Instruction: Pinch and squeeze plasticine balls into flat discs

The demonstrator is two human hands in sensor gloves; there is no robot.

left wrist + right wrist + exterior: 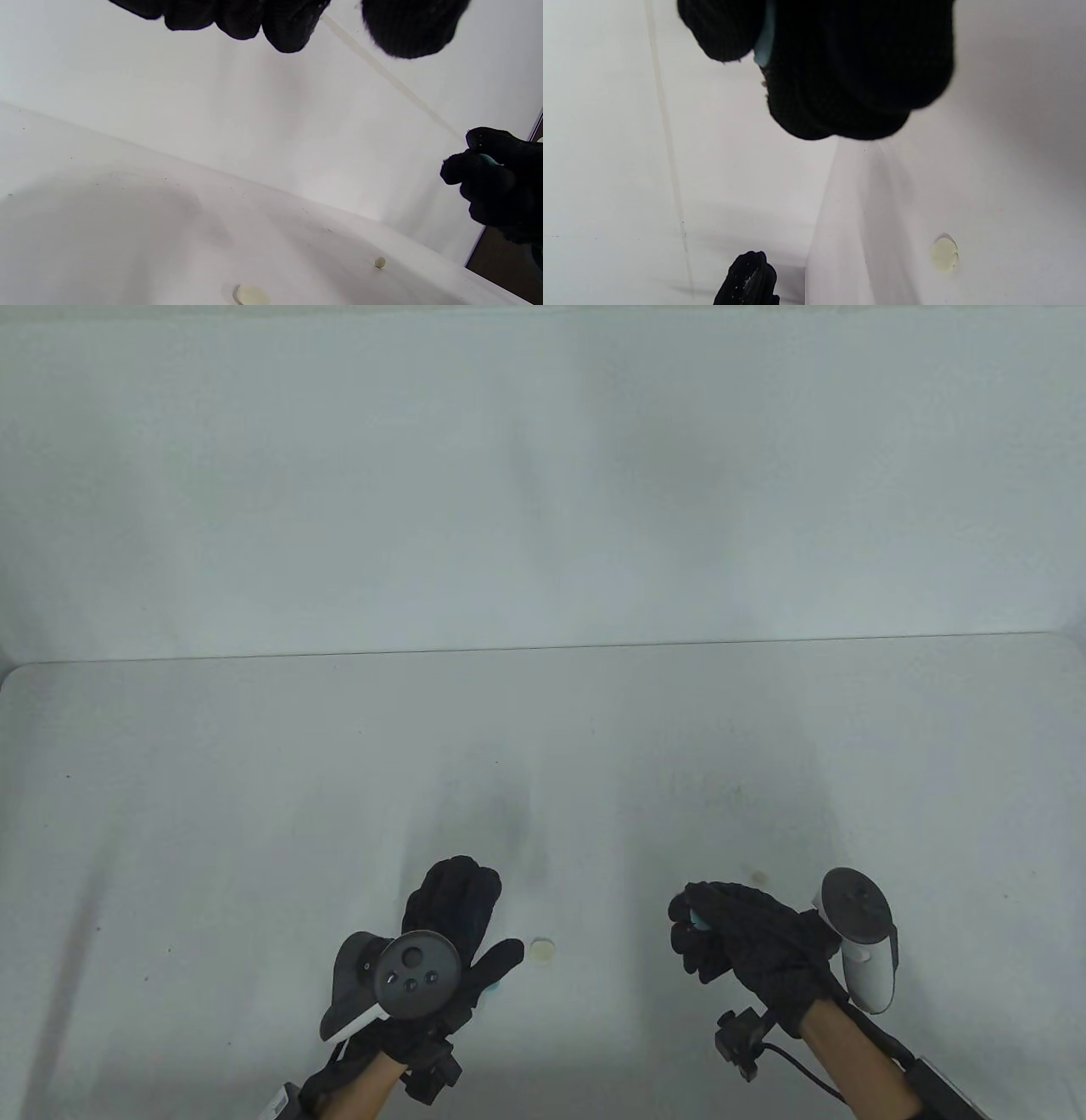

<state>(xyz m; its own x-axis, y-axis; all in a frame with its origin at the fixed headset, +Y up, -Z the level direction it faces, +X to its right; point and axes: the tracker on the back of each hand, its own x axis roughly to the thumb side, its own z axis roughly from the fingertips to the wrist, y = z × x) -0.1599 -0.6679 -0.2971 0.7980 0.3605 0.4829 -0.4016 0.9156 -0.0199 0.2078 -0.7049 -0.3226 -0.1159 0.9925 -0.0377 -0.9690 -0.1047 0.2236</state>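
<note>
My right hand (747, 946) pinches a teal lump (696, 920) between thumb and fingers above the table's (254, 814) near edge; its long axis is hidden. My left hand (450, 933) hovers spread beside a cream disc (541, 950) lying flat.

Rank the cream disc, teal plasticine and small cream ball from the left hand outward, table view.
1. Cream disc, just right of the left hand's thumb.
2. Teal plasticine, pinched in the right hand.
3. Small cream ball, farther right on the table.
</note>
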